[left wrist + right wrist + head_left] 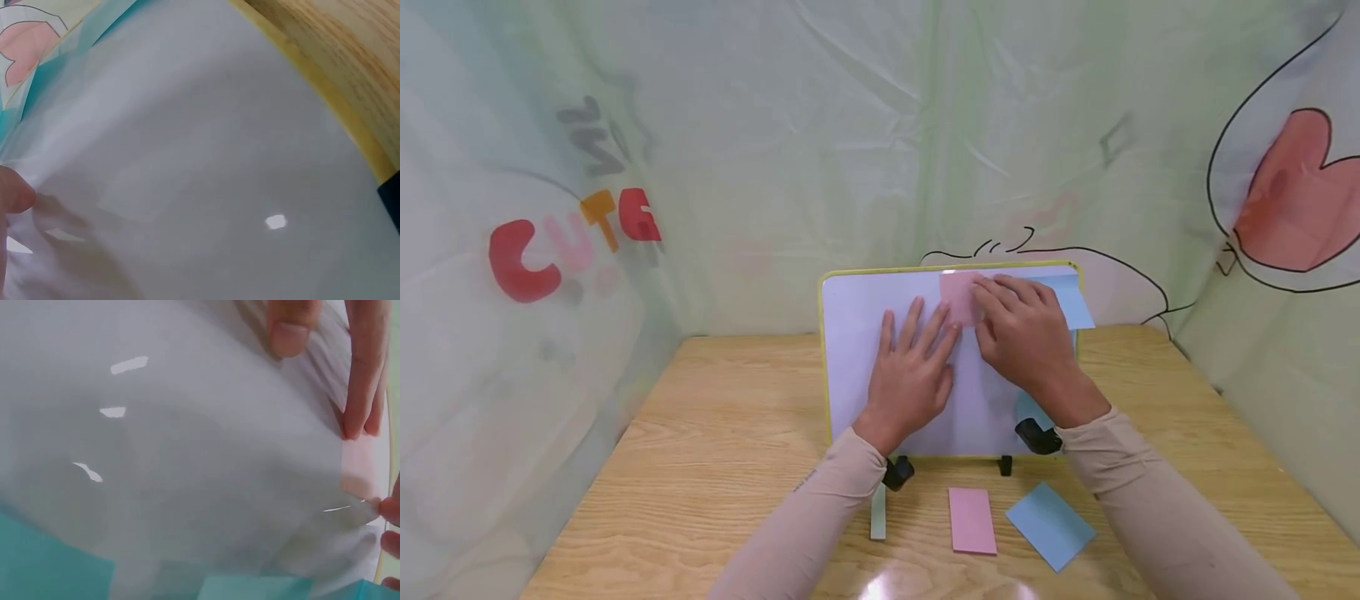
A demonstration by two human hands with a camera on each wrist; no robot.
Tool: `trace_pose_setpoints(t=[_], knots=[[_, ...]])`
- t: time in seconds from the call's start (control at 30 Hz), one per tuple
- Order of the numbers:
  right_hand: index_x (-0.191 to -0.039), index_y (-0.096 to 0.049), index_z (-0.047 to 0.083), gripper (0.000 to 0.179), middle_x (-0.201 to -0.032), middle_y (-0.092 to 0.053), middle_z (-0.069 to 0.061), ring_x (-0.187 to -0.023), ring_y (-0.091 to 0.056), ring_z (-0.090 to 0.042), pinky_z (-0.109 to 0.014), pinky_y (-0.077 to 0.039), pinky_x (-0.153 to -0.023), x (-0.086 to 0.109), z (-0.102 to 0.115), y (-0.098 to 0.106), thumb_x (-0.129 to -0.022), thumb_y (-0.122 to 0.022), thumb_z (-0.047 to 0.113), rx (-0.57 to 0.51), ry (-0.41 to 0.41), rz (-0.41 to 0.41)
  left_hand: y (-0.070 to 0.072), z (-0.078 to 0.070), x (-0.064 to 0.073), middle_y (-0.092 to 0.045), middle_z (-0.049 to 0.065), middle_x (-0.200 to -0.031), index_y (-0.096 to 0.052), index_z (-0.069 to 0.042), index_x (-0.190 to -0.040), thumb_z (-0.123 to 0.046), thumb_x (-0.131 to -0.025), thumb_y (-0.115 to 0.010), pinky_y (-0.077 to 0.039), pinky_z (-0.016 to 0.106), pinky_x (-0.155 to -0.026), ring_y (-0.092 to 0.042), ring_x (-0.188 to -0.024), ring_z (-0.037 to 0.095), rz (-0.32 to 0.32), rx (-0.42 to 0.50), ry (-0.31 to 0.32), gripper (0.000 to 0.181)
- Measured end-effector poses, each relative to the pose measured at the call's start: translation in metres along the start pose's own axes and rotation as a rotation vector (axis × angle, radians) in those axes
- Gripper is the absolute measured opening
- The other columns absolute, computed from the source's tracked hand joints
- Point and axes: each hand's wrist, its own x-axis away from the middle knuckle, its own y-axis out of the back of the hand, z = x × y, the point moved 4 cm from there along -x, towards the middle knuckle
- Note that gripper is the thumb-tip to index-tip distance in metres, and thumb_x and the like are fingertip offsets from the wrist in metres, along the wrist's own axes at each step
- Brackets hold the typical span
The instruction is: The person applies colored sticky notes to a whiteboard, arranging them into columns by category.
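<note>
Toward the far side of the light wood-grained table, a white rectangular board with a thin yellow frame stands on small black feet. Near its top edge, right of centre, a square pink paper note lies against the white surface. The left hand rests on the board with its fingers spread apart, two fingertips touching the note's left side; it grips nothing. The right hand covers the note's right part with bent fingers, their tips on the paper; whether they pinch it cannot be told. Farther right, a pale blue paper note overhangs the board's right edge, and more blue paper shows lower down, partly hidden by the right wrist. On the table, nearer than the board, lie a narrow pale green paper strip at left, a rectangular pink paper pad in the middle and a blue paper pad, turned askew, at right.
</note>
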Motion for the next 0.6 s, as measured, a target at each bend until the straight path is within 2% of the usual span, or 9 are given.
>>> trace_pose_setpoints(t=[0.1, 0.23, 0.37, 0.47, 0.6], knots=[[-0.117, -0.071, -0.004, 0.035, -0.118, -0.070, -0.018, -0.112, -0.063, -0.037, -0.056, -0.047, -0.091, -0.003, 0.003, 0.000, -0.084, -0.067, 0.006, -0.055, 0.030, -0.015, 0.000, -0.001, 0.001, -0.031, 0.006, -0.162, -0.049, -0.019, -0.150, -0.037, -0.095, -0.057, -0.015, 0.065, -0.115, -0.018, -0.150, 0.037, -0.007, -0.004, -0.002, 0.059], [-0.122, -0.069, -0.003, 0.040, -0.123, -0.068, -0.016, -0.117, -0.060, -0.036, -0.055, -0.045, -0.094, -0.008, 0.010, -0.006, -0.085, -0.069, 0.008, -0.126, 0.113, 0.013, -0.002, -0.003, 0.004, -0.025, 0.007, -0.164, -0.046, -0.017, -0.152, -0.039, -0.095, -0.055, -0.014, 0.066, -0.114, -0.015, -0.151, 0.038, 0.002, -0.014, 0.000, 0.062], [-0.126, -0.067, -0.002, 0.046, -0.128, -0.066, -0.014, -0.120, -0.058, -0.035, -0.055, -0.043, -0.095, -0.008, 0.012, -0.012, -0.082, -0.072, 0.008, -0.133, 0.165, 0.053, -0.004, -0.004, 0.006, -0.020, 0.009, -0.165, -0.046, -0.017, -0.152, -0.042, -0.095, -0.054, -0.013, 0.066, -0.114, -0.013, -0.151, 0.038, 0.015, -0.019, 0.003, 0.063], [-0.127, -0.067, -0.001, 0.047, -0.128, -0.066, -0.013, -0.121, -0.058, -0.034, -0.055, -0.044, -0.095, -0.007, 0.011, -0.014, -0.082, -0.072, 0.010, -0.104, 0.155, 0.053, -0.005, -0.005, 0.008, -0.021, 0.009, -0.165, -0.046, -0.016, -0.152, -0.042, -0.094, -0.054, -0.013, 0.067, -0.114, -0.014, -0.151, 0.038, 0.012, -0.020, 0.002, 0.064], [-0.124, -0.068, 0.000, 0.042, -0.125, -0.068, -0.013, -0.118, -0.060, -0.034, -0.055, -0.045, -0.094, -0.005, 0.007, -0.011, -0.084, -0.071, 0.012, -0.040, 0.090, 0.029, -0.005, -0.005, 0.009, -0.025, 0.009, -0.164, -0.044, -0.016, -0.153, -0.042, -0.094, -0.054, -0.013, 0.067, -0.114, -0.015, -0.151, 0.038, 0.006, -0.012, 0.001, 0.065]])
